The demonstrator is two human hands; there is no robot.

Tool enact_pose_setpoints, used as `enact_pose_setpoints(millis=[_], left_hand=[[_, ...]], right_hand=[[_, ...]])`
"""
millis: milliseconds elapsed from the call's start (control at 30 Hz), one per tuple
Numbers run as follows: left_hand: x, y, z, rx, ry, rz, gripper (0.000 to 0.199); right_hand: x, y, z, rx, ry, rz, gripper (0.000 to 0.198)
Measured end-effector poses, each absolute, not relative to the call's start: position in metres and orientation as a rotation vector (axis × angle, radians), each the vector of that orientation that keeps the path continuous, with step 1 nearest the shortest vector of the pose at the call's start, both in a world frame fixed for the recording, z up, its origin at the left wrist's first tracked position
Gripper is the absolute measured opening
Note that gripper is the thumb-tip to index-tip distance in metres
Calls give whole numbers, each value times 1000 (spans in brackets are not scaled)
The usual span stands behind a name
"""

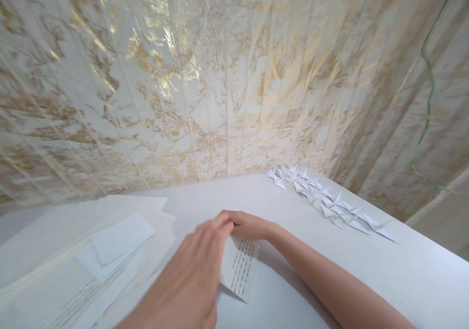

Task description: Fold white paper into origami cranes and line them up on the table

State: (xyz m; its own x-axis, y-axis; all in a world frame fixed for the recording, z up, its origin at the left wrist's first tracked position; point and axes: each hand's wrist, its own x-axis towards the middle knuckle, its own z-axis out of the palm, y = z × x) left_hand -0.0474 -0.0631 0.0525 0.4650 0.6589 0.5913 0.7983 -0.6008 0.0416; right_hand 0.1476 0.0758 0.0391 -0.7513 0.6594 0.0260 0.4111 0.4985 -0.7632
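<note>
A folded sheet of paper (240, 268) with lines of dark text is held just above or on the white table, its pointed lower end toward me. My left hand (198, 263) reaches along the paper's left side, fingers together and tips at its far end. From the right, my right hand (249, 224) curls its fingers round that same far end, meeting the left fingertips. The gripped part of the paper is hidden behind the fingers.
Several folded paper cranes (322, 197) stand in rows at the right back of the white table (414, 265). Loose paper sheets (47, 236) and smaller paper pieces (122, 238) lie at left. A gold-patterned wall covering (220, 89) rises behind; a green cord (428, 94) hangs at right.
</note>
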Motion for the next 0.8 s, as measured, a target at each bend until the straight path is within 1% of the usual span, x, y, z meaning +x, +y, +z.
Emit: enact_pose_setpoints(millis=[67, 133, 200, 333, 433, 500, 533, 600, 667, 733, 800], left_hand=[[-30, -57, 35, -2507, -1250, -708, 44], [-18, -56, 17, -2513, -1272, -504, 49], [-14, -55, 6, -2554, -1292, -374, 45], [-19, -54, 4, -2603, -1378, -349, 32], [-23, -54, 9, -2597, -1441, -359, 28], [-24, -55, 11, -2601, -1497, -362, 27], [-24, -56, 12, -2606, -1526, -364, 26], [-24, -57, 17, -2621, -1579, -373, 23], [-24, -58, 23, -2626, -1645, -397, 21], [-24, -57, 30, -2621, -1721, -441, 19], [-25, -56, 35, -2622, -1785, -495, 18]], right_hand=[[149, 78, 38, -922, -2424, 1115, 29], [151, 80, 37, -938, -2428, 1114, 28], [151, 79, 36, -949, -2440, 1102, 29], [149, 74, 38, -971, -2474, 1067, 28], [150, 69, 47, -996, -2524, 971, 31], [154, 64, 55, -966, -2532, 874, 37], [157, 60, 60, -933, -2534, 878, 45], [164, 53, 68, -878, -2562, 1060, 56], [173, 44, 75, -843, -2614, 1323, 57], [180, 37, 78, -852, -2616, 1482, 52], [183, 33, 76, -866, -2570, 1524, 45]])
